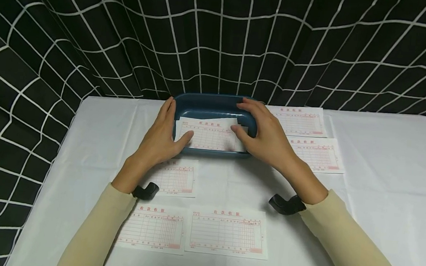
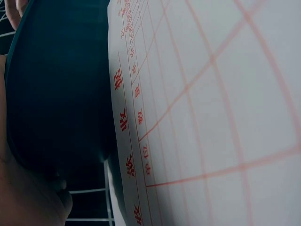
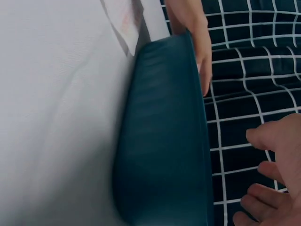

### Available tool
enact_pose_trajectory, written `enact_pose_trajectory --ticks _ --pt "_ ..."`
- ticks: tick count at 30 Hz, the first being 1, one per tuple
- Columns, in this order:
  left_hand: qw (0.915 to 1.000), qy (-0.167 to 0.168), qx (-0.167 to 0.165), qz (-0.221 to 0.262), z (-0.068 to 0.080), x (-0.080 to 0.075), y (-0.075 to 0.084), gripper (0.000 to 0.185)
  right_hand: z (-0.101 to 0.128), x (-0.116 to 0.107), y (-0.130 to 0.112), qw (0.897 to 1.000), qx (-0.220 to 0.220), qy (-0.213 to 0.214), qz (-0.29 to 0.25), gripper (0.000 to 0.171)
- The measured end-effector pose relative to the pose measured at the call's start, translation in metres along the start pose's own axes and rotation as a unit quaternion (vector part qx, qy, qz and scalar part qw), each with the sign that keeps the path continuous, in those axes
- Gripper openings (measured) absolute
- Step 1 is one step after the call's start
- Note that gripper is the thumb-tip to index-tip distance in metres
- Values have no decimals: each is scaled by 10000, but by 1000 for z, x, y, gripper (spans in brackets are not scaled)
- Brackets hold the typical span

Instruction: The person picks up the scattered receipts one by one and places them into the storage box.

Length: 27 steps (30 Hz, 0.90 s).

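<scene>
A dark blue basin (image 1: 210, 101) stands on the white-covered table, with printed receipt slips (image 1: 213, 134) lying inside toward its near side. My left hand (image 1: 161, 137) is at the basin's left end, fingers fairly straight along the outside and thumb over the slips. In the right wrist view, the left hand's fingers (image 3: 203, 52) show beside the far end of the rim. Over the basin's right end is my right hand (image 1: 266, 135), fingers spread and loosely bent, thumb above the slips. The right wrist view shows this hand (image 3: 277, 165) apart from the basin wall, holding nothing.
Two receipt slips (image 1: 297, 121) lie right of the basin, one nearer than the other. Closer to me are a slip (image 1: 175, 178) partly under the left wrist and two more slips (image 1: 227, 232) side by side. A dark grid-patterned cloth (image 1: 221, 36) hangs behind the table.
</scene>
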<state>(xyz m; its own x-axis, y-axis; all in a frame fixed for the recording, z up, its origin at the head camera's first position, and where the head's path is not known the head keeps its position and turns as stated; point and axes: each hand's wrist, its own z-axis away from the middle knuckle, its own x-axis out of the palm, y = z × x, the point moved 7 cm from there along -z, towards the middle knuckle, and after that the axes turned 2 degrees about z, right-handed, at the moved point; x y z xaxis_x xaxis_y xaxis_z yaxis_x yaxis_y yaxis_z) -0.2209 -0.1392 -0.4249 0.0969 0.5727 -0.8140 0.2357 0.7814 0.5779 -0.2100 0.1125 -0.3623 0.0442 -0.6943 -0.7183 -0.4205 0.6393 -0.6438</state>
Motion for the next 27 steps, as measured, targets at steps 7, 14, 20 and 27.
enact_pose_trajectory --ticks 7,14,20,27 --pt "10000 2 -49 -34 0 1 0 100 18 -2 -4 9999 -121 -54 74 55" --pt "10000 -22 -72 -43 1 1 0 100 35 -6 -8 9997 -176 54 181 57" --pt "10000 -19 -39 -17 1 2 -1 99 59 -9 -11 9997 -77 166 184 59" --pt "10000 -26 -42 14 0 1 -1 100 92 -8 -16 9988 -77 444 193 57"
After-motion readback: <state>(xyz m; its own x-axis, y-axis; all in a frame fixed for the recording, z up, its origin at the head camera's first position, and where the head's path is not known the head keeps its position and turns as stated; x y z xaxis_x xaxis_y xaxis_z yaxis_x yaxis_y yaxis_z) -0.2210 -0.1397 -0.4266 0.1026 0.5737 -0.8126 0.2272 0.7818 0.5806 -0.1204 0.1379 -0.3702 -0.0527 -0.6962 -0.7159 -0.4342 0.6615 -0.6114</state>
